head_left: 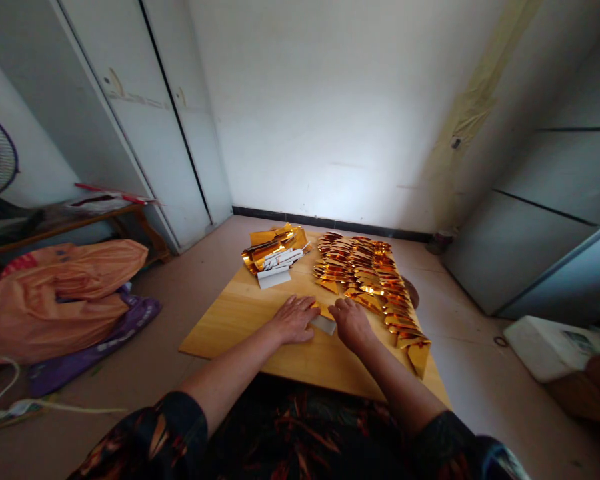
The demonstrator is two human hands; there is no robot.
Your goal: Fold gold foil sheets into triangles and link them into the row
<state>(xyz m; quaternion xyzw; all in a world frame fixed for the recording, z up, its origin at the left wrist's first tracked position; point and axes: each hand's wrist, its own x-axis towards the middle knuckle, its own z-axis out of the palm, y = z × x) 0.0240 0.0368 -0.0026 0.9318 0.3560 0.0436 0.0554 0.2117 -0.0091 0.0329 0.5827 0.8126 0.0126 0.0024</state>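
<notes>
On the wooden table in front of me lies a small sheet of gold foil paper, its grey-white back partly showing and a gold strip along the far side. My left hand rests flat over its left end, fingers stretched out. At the right end, my right hand has curled fingers pressed down on the paper's edge. Rows of folded gold foil pieces stand close together just right of my right hand. Behind my left hand is a loose pile of gold foil sheets with white-backed pieces.
Orange and purple plastic bags lie on the floor to the left, near a low wooden bench. Behind are a cabinet and a white wall. A grey fridge-like cabinet and a white foam box stand at the right.
</notes>
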